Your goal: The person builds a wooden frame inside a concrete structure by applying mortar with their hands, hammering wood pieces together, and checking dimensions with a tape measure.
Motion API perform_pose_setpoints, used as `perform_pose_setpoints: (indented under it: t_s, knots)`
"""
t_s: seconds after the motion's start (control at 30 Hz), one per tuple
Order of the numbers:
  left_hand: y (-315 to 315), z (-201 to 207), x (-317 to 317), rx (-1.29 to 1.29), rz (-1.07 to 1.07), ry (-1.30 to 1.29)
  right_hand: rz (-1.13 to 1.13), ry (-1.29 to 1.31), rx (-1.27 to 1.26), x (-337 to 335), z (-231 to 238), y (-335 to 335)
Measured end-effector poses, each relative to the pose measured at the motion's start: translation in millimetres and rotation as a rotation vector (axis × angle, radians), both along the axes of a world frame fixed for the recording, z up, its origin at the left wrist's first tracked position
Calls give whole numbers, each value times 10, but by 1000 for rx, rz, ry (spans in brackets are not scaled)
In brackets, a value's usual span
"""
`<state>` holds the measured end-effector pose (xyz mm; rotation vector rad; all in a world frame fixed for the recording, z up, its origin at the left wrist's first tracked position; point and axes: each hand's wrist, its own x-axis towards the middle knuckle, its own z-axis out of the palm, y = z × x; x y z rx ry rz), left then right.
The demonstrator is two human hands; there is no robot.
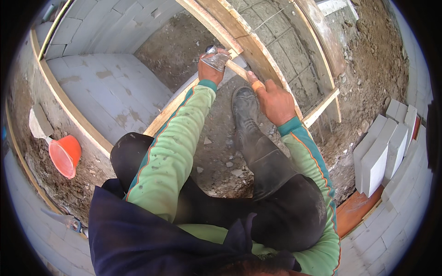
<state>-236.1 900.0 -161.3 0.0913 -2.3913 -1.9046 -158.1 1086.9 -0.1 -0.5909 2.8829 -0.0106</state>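
My left hand (pixel 209 70) is raised and closed around a grey metal tool head (pixel 215 59) that looks like a hammer or hatchet. A short pale wooden piece (pixel 237 70) runs from that head to my right hand (pixel 274 101); I cannot tell whether it is the tool's handle. My right hand grips its lower end, and an orange band wraps one finger. Both hands are right against a curved wooden formwork plank (pixel 258 55) that stands in front of a grey block wall (pixel 294 50). I am crouching, and my right boot (pixel 246 110) rests on the dirt below the hands.
An orange bucket (pixel 64 154) lies on its side at the left by a long wooden plank (pixel 69 106). Several pale grey blocks (pixel 382 152) stand stacked at the right, beside an orange board (pixel 357 209). Rubble and loose dirt (pixel 221 161) cover the ground.
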Motion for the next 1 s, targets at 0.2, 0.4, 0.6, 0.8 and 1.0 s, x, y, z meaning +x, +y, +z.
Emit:
perform_pose_setpoints:
  t_s: [0.2,0.4,0.6,0.8,1.0]
  knots:
    - [64,169,11,107,-55,-243,20,18,-47,3,0,47]
    - [7,-26,2,23,-51,-147,37,36,-79,23,77,-54]
    - [-26,34,52,-293,-12,-21,-174,-21,17,45,1,-56]
    - [-116,266,20,-77,-124,-184,-301,56,-354,189,-8,-45]
    - [-515,651,86,-1026,-665,-486,-439,-139,-307,281,-71,69]
